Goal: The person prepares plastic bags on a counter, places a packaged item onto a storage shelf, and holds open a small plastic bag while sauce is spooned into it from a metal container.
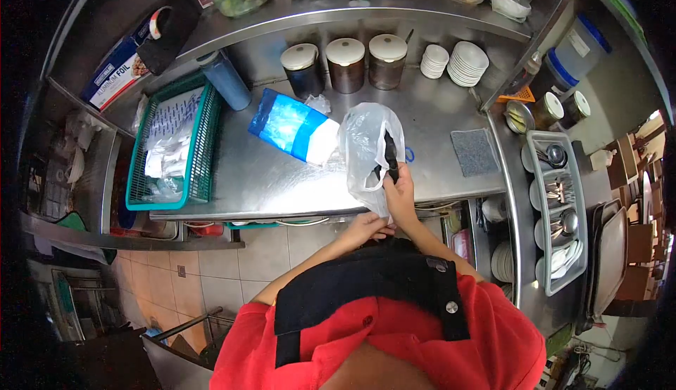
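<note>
A translucent white plastic bag (362, 147) hangs at the front edge of the steel counter, between me and the counter top. My right hand (400, 196) is closed at its right side, by the opening, with the fingers on a black item (389, 158) whose kind I cannot make out. Lower down, my left hand (367, 229) pinches the bag's bottom end, its fingers partly hidden. Just left of the bag lies a blue and white plastic packet (289, 128), with a small crumpled piece of clear plastic (318, 103) behind it.
A green basket (199, 172) of packets and a blue bottle (227, 84) stand left. Lidded canisters (345, 66) and stacked white dishes (467, 65) line the back. A grey cloth (474, 153) lies right, near a cutlery tray (583, 214). Overhead runs a shelf (338, 15).
</note>
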A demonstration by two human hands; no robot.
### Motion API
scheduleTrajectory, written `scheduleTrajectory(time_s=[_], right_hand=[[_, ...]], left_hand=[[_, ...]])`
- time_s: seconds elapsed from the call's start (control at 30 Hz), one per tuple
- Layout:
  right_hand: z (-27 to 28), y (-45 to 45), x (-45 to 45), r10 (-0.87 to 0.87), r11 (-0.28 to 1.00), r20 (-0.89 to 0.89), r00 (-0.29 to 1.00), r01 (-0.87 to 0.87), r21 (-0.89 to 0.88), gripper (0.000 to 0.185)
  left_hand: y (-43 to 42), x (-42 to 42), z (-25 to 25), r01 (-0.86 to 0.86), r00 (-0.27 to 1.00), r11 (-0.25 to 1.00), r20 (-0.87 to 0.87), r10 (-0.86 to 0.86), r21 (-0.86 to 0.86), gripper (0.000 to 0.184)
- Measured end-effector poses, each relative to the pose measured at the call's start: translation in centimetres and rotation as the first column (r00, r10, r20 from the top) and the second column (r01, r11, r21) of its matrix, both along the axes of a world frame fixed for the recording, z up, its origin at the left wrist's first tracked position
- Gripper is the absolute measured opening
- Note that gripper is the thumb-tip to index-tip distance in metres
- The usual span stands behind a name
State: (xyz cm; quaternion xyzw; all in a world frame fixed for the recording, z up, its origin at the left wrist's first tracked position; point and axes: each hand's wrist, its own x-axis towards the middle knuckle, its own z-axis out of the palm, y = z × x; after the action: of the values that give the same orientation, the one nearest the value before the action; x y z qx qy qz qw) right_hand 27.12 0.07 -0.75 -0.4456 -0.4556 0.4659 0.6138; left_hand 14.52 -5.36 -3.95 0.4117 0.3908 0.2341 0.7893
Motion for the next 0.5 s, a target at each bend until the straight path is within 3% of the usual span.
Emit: scheduleTrajectory(time_s=[0.07, 0.13, 0.17, 0.2, 0.27, 0.33, 0.4, 0.5], right_hand=[[-1.7, 0.4, 0.6, 0.017, 1.000, 0.139, 0.990, -0.021, 0.022, 0.020], [-1.0, -0.1, 0.7, 0.040, 0.999, 0.108, 0.993, -0.042, 0.016, 0.020], [-0.6, -0.2, 0.7, 0.065, 0.998, 0.076, 0.995, -0.066, 0.014, 0.020], [-0.7, -0.1, 0.8, 0.064, 0.998, 0.077, 0.995, -0.065, 0.012, 0.020], [-0.8, 0.4, 1.1, 0.071, 0.997, 0.079, 0.994, -0.071, -0.007, 0.020], [-0.9, 1.0, 1.6, 0.110, 0.994, 0.049, 0.993, -0.110, -0.005, 0.021], [-0.9, 1.4, 2.0, 0.144, 0.990, 0.022, 0.989, -0.144, -0.003, 0.021], [-0.8, 1.6, 2.3, 0.207, 0.978, 0.006, 0.978, -0.208, 0.018, 0.023]], left_hand=[[-0.1, -0.4, 0.9, -0.025, 0.999, 0.996, -0.025, 0.027, 0.082, 0.030], [-0.1, -1.1, 3.8, 0.122, 0.860, 0.880, -0.491, 0.137, 0.459, 0.023], [-0.4, -1.3, 2.2, -0.021, 0.893, 0.855, -0.374, 0.249, 0.519, 0.022], [-0.4, -1.2, 2.4, -0.020, 0.894, 0.856, -0.374, 0.247, 0.517, 0.022], [-0.3, -1.2, 3.0, -0.172, 0.855, 0.776, -0.299, 0.424, 0.606, 0.013], [-0.1, -1.0, 4.1, -0.174, 0.879, 0.794, -0.272, 0.392, 0.582, 0.016], [0.2, -0.5, 5.0, 0.030, 0.883, 0.629, -0.316, 0.348, 0.777, 0.024], [0.1, -0.8, 4.1, 0.159, 0.848, 0.624, -0.429, 0.310, 0.765, 0.030]])
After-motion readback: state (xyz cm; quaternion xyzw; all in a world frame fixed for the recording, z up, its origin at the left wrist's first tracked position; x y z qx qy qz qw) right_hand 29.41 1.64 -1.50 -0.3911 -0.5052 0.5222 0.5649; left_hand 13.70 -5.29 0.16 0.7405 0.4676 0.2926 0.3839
